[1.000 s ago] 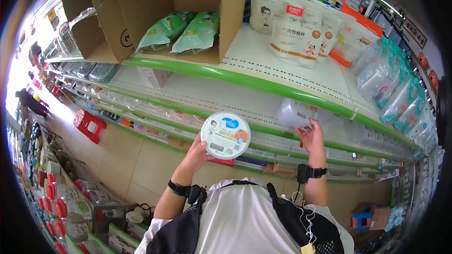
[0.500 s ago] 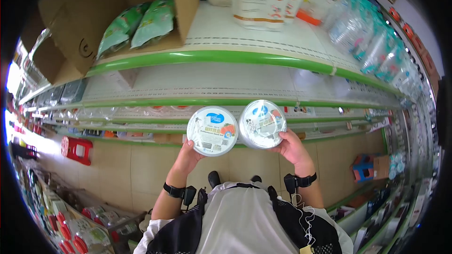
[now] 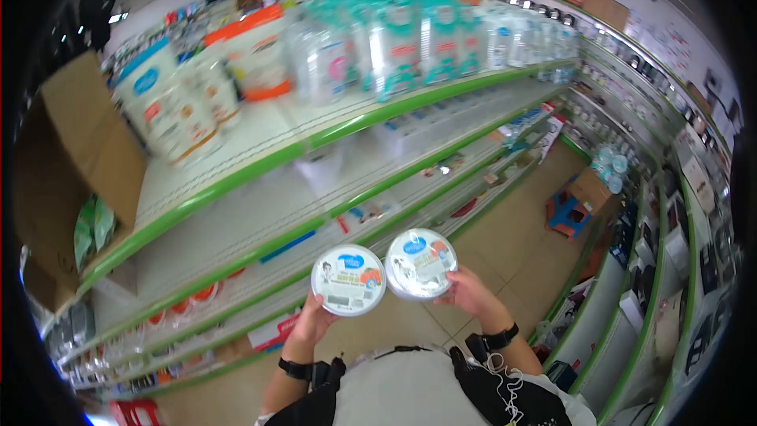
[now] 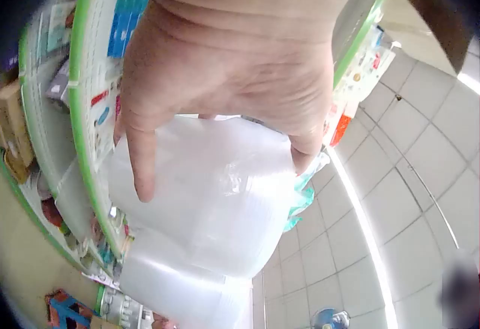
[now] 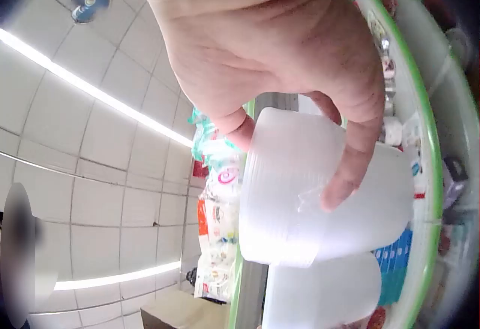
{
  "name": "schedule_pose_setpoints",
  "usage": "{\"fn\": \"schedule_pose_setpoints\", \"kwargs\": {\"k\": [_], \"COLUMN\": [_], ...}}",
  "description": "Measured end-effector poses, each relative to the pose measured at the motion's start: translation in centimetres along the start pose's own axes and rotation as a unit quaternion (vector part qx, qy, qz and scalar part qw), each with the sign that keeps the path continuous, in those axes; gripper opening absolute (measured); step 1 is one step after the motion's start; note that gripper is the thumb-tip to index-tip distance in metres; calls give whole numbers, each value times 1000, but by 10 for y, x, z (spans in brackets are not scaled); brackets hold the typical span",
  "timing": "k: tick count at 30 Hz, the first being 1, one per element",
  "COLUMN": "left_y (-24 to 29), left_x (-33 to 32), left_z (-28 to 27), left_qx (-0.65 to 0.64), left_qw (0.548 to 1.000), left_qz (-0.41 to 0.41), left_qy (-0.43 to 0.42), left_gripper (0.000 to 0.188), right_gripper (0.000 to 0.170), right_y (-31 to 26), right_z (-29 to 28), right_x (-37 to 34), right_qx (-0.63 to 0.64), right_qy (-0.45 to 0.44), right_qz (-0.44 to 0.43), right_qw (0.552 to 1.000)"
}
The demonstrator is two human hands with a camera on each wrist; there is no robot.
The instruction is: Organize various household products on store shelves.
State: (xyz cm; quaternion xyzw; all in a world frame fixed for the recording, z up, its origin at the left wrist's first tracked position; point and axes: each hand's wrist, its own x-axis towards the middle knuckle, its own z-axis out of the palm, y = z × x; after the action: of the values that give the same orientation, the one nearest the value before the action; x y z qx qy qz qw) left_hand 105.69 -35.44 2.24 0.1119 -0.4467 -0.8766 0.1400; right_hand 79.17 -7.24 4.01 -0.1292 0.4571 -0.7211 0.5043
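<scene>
My left hand (image 3: 314, 320) grips a round tub with a printed white lid (image 3: 348, 280). A matching tub (image 3: 421, 263) is held by my right hand (image 3: 471, 293), its lid also facing up. The two tubs are side by side, edges close together, in front of the shelves. In the left wrist view, thumb and fingers of my left hand (image 4: 232, 66) curl round translucent stacked plastic (image 4: 217, 186), with the other tub (image 4: 176, 276) beyond. My right hand (image 5: 277, 51) likewise curls round its translucent tub (image 5: 292, 194) in the right wrist view.
Green-edged shelves (image 3: 236, 177) run across the view. On the top one stand a cardboard box (image 3: 87, 134), white bags (image 3: 177, 110) and teal-topped packs of cups (image 3: 390, 47). A blue and red stool (image 3: 569, 215) stands on the tiled floor at the right.
My right hand has brought its tub out from the shelf, beside the left one. The head view has since swung right, showing more of the aisle, with both tubs still held together.
</scene>
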Motion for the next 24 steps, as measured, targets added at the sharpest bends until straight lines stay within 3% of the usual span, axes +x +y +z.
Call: {"fn": "schedule_pose_setpoints", "kwargs": {"k": [3, 5, 13, 18, 24], "left_y": [-36, -61, -151, -214, -274], "left_x": [57, 94, 246, 350, 489], "left_z": [82, 124, 238, 305, 378], "left_qx": [8, -15, 44, 64, 45], "left_qw": [999, 994, 951, 927, 886], "left_qz": [-30, -93, -257, -285, -344], "left_qy": [-39, -57, -169, -236, -308], "left_gripper": [99, 90, 85, 85, 80], "right_gripper": [55, 50, 44, 44, 42], "right_y": [-32, -51, -71, -88, -168], "right_z": [-68, -111, -251, -330, -404], "right_x": [-45, -74, -159, -175, -165], "right_qx": [9, 54, 164, 232, 207], "right_qy": [80, 114, 232, 304, 365], "right_qz": [-23, -42, -133, -169, -239], "right_qw": [996, 991, 950, 908, 876]}}
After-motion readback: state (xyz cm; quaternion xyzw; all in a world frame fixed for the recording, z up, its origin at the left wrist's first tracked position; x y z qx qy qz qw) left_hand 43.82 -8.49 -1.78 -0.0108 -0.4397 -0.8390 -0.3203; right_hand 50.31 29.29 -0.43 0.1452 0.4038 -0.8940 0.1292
